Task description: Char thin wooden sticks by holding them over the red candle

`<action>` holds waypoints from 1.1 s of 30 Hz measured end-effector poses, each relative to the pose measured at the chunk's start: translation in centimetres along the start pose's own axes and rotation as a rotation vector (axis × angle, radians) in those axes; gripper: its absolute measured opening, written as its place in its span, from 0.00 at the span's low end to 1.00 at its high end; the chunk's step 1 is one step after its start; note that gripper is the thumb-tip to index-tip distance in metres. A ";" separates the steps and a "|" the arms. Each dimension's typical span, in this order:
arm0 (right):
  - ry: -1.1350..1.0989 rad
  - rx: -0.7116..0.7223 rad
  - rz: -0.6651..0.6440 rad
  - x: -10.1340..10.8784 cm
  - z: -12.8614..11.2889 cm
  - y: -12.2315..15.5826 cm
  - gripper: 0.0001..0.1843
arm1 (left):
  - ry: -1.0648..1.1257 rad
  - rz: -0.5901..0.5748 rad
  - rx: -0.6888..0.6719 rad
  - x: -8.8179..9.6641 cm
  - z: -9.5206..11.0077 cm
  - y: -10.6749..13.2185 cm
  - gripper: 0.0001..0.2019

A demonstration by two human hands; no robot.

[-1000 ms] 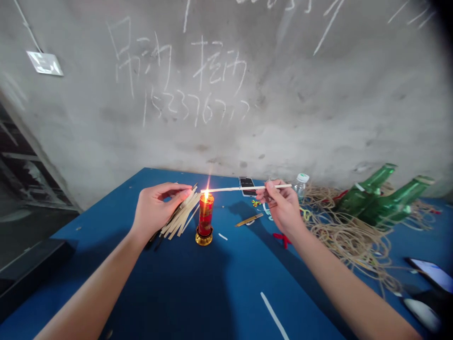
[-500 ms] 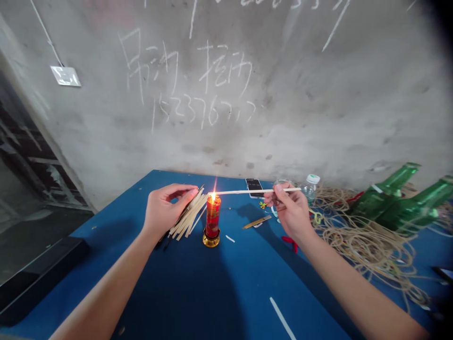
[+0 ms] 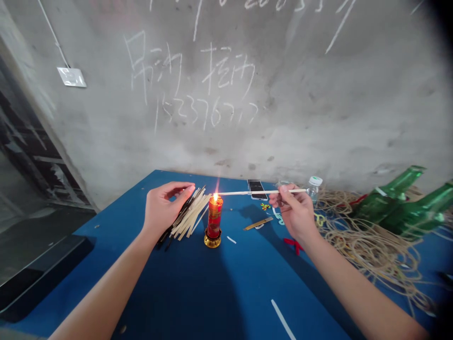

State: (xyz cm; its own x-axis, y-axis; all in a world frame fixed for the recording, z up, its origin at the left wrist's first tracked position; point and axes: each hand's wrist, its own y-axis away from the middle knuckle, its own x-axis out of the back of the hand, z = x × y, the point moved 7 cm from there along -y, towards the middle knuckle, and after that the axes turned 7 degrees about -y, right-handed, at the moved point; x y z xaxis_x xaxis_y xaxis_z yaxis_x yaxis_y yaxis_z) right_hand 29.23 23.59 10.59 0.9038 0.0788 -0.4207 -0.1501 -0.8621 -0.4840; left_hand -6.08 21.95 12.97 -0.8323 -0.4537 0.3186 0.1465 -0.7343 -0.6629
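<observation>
Ahead, candle [image 3: 214, 215], table edge [image 3: 198, 174] beyond, room nearer

A rough grey concrete wall [image 3: 283, 104] scrawled with white chalk writing [image 3: 191, 80] rises behind the blue table [image 3: 184, 293], with a white switch plate [image 3: 71, 77] at ten o'clock and a dark glass pane [image 3: 24, 189] at nine o'clock.

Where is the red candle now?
In the head view, the red candle stands on the blue table, right of the wooden strips by the left hand, under the tip of the stick in the right hand.
</observation>
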 end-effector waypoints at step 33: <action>0.021 -0.055 0.018 -1.4 1.2 1.0 0.10 | 0.011 -0.133 0.032 -0.5 -0.1 -0.1 0.08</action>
State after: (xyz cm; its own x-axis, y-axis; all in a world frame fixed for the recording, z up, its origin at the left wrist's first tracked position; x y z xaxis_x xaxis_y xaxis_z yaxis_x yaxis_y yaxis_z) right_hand 27.33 23.22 9.79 0.9095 0.0531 -0.4124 -0.1447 -0.8894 -0.4336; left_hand -5.76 22.28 12.78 -0.8513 -0.3458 0.3946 0.0514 -0.8034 -0.5932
